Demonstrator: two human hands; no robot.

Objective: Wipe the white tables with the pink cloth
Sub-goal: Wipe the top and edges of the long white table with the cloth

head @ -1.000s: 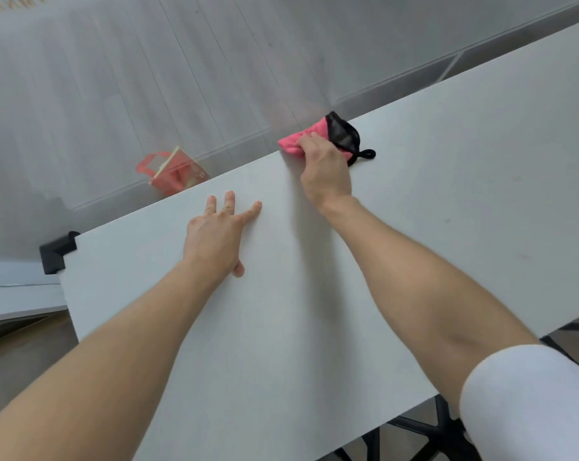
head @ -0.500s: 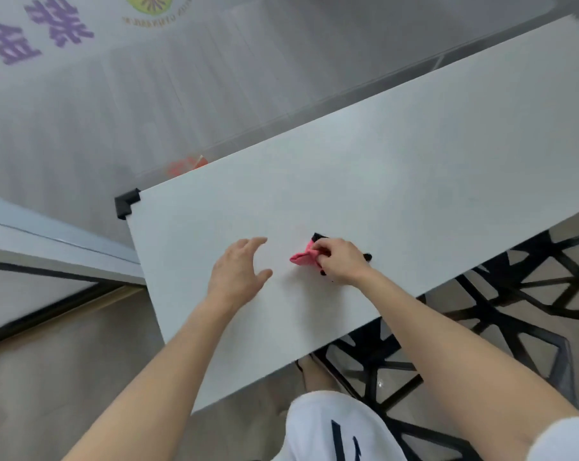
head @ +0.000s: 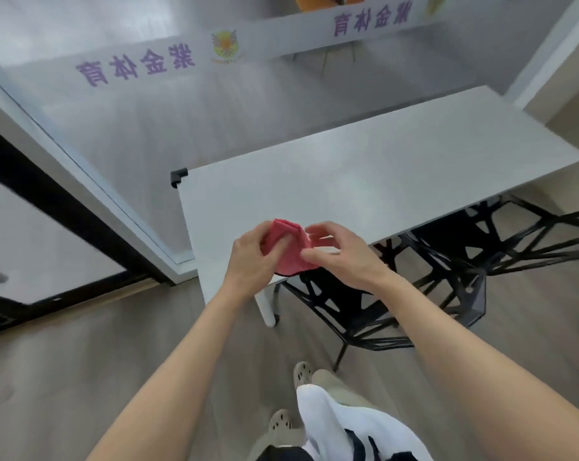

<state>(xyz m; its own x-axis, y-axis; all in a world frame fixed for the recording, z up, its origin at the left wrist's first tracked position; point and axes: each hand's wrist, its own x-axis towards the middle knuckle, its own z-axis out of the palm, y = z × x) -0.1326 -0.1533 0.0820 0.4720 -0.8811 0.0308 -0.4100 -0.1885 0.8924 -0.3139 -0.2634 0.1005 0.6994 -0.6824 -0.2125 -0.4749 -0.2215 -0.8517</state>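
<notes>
The pink cloth (head: 289, 249) is bunched up between both my hands, held in the air over the near left corner of the white table (head: 381, 181). My left hand (head: 251, 257) grips its left side with curled fingers. My right hand (head: 338, 252) pinches its right side between thumb and fingers. A dark edge of the cloth shows underneath. The long tabletop stretches away to the right.
Black lattice-frame chairs (head: 447, 261) stand under and beside the table on the right. A frosted glass wall (head: 148, 111) with purple lettering runs behind the table. A black corner guard (head: 178, 177) caps the table's far left corner. Wood-look floor (head: 82, 361) lies around my feet.
I have stepped back from the table. My right hand lifted the cloth off the tabletop, and my left hand left the table and took hold of the cloth too.
</notes>
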